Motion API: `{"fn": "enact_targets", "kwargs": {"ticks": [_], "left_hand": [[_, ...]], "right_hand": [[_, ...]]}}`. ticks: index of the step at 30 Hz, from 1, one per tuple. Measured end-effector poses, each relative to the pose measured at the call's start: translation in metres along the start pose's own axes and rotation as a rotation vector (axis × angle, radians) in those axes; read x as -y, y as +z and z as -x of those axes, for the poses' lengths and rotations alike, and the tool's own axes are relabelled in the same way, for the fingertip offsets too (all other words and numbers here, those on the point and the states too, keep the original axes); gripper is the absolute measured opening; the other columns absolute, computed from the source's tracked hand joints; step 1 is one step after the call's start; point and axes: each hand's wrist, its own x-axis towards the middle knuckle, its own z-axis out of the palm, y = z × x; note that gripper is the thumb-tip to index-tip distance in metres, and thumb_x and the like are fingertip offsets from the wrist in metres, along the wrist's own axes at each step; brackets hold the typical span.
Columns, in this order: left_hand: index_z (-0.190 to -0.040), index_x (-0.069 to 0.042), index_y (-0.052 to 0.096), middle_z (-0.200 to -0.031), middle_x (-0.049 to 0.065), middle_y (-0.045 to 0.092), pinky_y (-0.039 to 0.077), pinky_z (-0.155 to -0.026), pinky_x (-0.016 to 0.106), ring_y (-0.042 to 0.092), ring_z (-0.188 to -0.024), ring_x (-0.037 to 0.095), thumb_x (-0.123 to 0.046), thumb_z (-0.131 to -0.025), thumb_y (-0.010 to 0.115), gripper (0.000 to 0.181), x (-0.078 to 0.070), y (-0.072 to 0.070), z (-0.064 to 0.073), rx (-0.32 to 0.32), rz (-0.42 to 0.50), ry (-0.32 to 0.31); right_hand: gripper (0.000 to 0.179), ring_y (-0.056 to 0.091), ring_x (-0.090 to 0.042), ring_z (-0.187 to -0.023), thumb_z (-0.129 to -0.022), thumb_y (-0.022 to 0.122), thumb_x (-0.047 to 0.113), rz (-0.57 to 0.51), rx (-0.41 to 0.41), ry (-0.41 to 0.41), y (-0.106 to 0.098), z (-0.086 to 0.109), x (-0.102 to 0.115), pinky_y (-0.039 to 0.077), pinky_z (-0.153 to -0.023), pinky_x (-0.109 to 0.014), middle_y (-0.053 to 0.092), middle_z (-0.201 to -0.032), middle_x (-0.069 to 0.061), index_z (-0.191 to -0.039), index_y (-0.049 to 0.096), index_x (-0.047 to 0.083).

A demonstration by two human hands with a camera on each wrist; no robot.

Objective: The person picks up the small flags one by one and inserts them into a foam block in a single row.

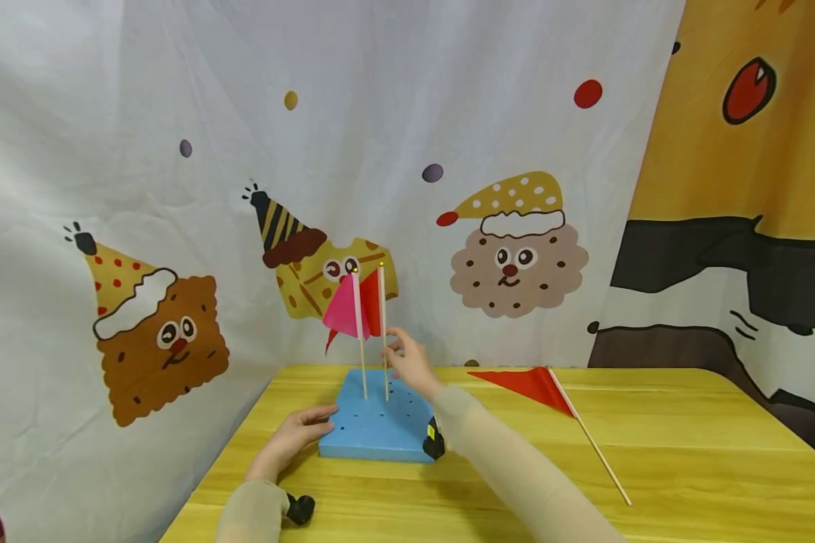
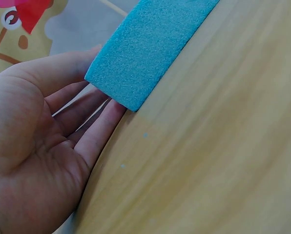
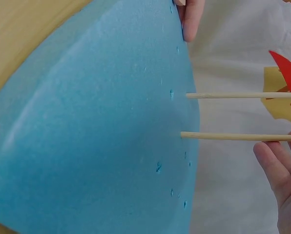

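A blue foam block (image 1: pixel 380 436) with small holes lies on the table. Two wooden sticks stand upright in it, one bearing a pink pennant flag (image 1: pixel 345 311), the other a red pennant flag (image 1: pixel 373 305). My left hand (image 1: pixel 297 436) rests against the block's left side, fingers fairly straight, as the left wrist view confirms at the block's corner (image 2: pixel 135 63). My right hand (image 1: pixel 410 362) is at the red flag's stick (image 3: pixel 238 137). Its fingertips lie along one side of the stick, touching or nearly touching it, and no finger wraps over it in the right wrist view.
Another red pennant flag (image 1: pixel 539 388) lies on the yellow wood table (image 1: pixel 706 445), right of the block, its stick pointing toward the front. A white curtain (image 1: pixel 407 98) with cartoon biscuits hangs behind the table. Black wrist devices (image 1: pixel 301 510) sit at both cuffs.
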Motion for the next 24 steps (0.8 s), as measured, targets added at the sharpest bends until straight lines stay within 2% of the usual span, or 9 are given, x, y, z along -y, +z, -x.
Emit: {"fn": "enact_targets", "kwargs": {"ticks": [5, 10, 14, 20, 24], "left_hand": [[-0.141, 0.0, 0.048, -0.146, 0.024, 0.041, 0.044, -0.102, 0.048, 0.046, -0.128, 0.039, -0.024, -0.097, 0.062, 0.052, 0.0002, 0.0008, -0.0003, -0.001, 0.006, 0.0], [-0.141, 0.0, 0.049, -0.146, 0.024, 0.041, 0.043, -0.102, 0.047, 0.046, -0.127, 0.039, -0.024, -0.097, 0.062, 0.052, -0.0015, 0.0015, -0.0005, -0.008, 0.009, -0.007], [-0.141, 0.001, 0.049, -0.146, 0.024, 0.041, 0.043, -0.102, 0.048, 0.046, -0.127, 0.039, -0.024, -0.097, 0.062, 0.052, -0.0021, 0.0016, -0.0002, -0.005, 0.014, -0.011], [-0.141, 0.0, 0.049, -0.146, 0.024, 0.041, 0.043, -0.102, 0.048, 0.046, -0.128, 0.039, -0.024, -0.097, 0.061, 0.052, -0.0015, 0.0016, 0.0005, -0.004, 0.008, -0.009], [-0.141, 0.0, 0.049, -0.146, 0.024, 0.041, 0.044, -0.102, 0.048, 0.046, -0.128, 0.039, -0.024, -0.097, 0.061, 0.052, -0.0012, 0.0014, 0.0005, -0.005, 0.008, -0.008]], "right_hand": [[0.037, 0.066, -0.043, -0.084, -0.1, 0.053, 0.005, 0.006, 0.007, -0.018, 0.001, -0.0006, -0.0002, 0.058, -0.064, -0.052, 0.065, -0.096, -0.018, -0.136, 0.049, 0.013], [0.04, 0.066, -0.038, -0.081, -0.1, 0.053, 0.004, 0.017, 0.005, -0.02, 0.0017, -0.0016, -0.0013, 0.058, -0.064, -0.05, 0.063, -0.104, -0.028, -0.139, 0.047, 0.013], [0.042, 0.066, -0.032, -0.077, -0.099, 0.054, 0.006, 0.036, 0.0, -0.028, 0.0019, -0.0024, -0.0023, 0.059, -0.062, -0.049, 0.064, -0.101, -0.024, -0.14, 0.047, 0.014], [0.045, 0.065, -0.045, -0.086, -0.1, 0.054, 0.006, 0.026, 0.009, -0.021, 0.0024, -0.0023, -0.0023, 0.059, -0.058, -0.041, 0.064, -0.099, -0.019, -0.142, 0.045, 0.016], [0.047, 0.065, -0.044, -0.086, -0.1, 0.054, 0.006, 0.026, 0.01, -0.017, 0.0023, -0.0019, 0.0004, 0.059, -0.058, -0.044, 0.064, -0.102, -0.022, -0.144, 0.044, 0.015]]}}
